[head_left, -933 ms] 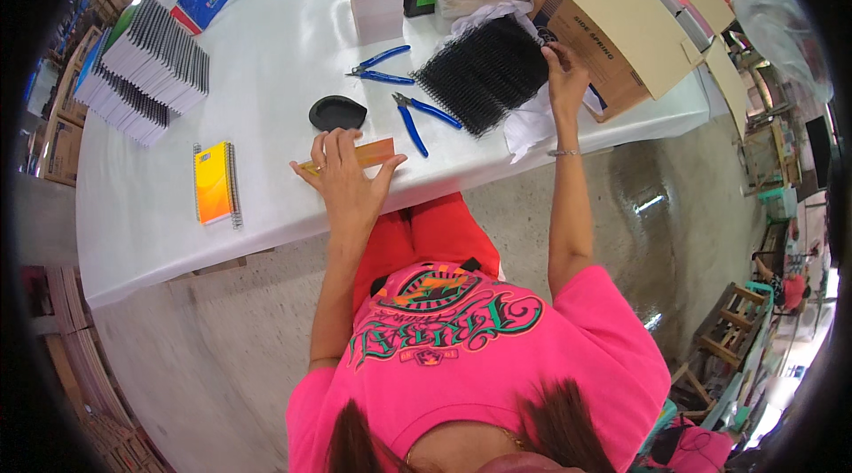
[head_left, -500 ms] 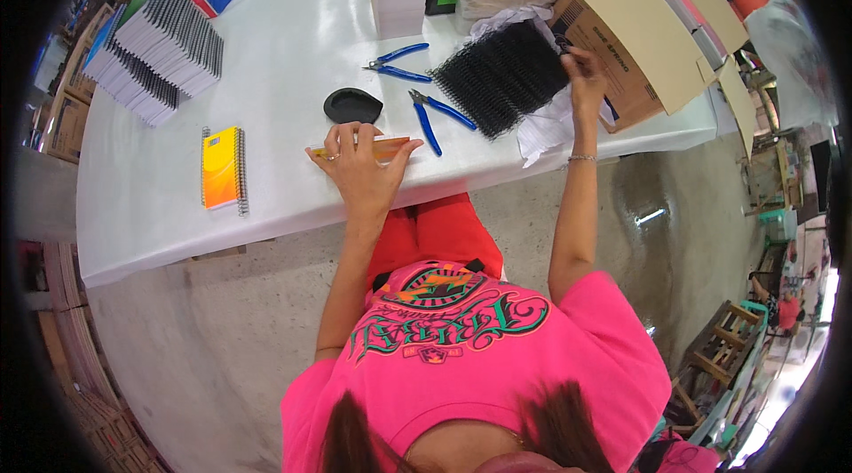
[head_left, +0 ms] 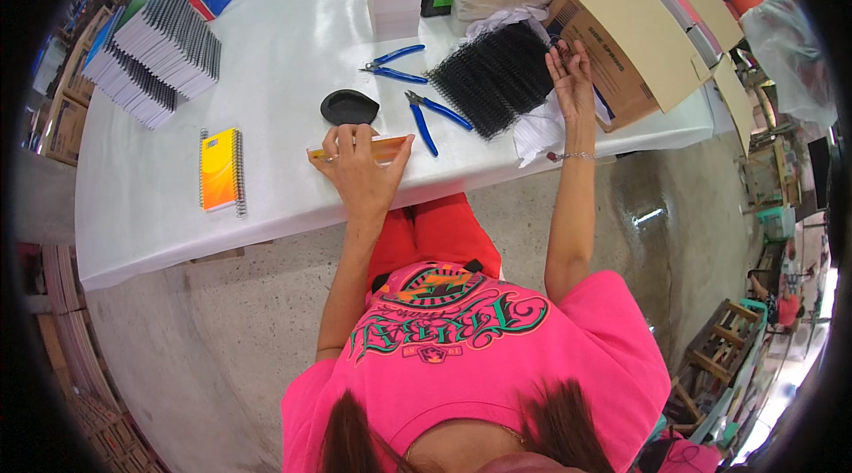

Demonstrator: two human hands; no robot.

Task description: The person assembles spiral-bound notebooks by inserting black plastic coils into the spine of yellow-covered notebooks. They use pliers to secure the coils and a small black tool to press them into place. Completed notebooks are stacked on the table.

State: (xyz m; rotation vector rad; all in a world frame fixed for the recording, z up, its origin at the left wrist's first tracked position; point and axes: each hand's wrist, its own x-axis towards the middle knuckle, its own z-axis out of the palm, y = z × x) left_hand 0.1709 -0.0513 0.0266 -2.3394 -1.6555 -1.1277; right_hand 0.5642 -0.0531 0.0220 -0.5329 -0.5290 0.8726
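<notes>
White table [head_left: 284, 56]; notebook [head_left: 388, 150] in left hand [head_left: 362, 173]; right hand [head_left: 575, 90] near coils [head_left: 493, 78]

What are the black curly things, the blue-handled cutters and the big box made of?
Black coils: probably plastic or coated wire, dark and rather dull, shaped in springy loops.
Blue-handled cutters: likely metal heads, which look grey, with smooth, perhaps plastic or rubbery grips.
Big box: almost surely matte cardboard, judging by its printed brown side and tan flaps.
</notes>
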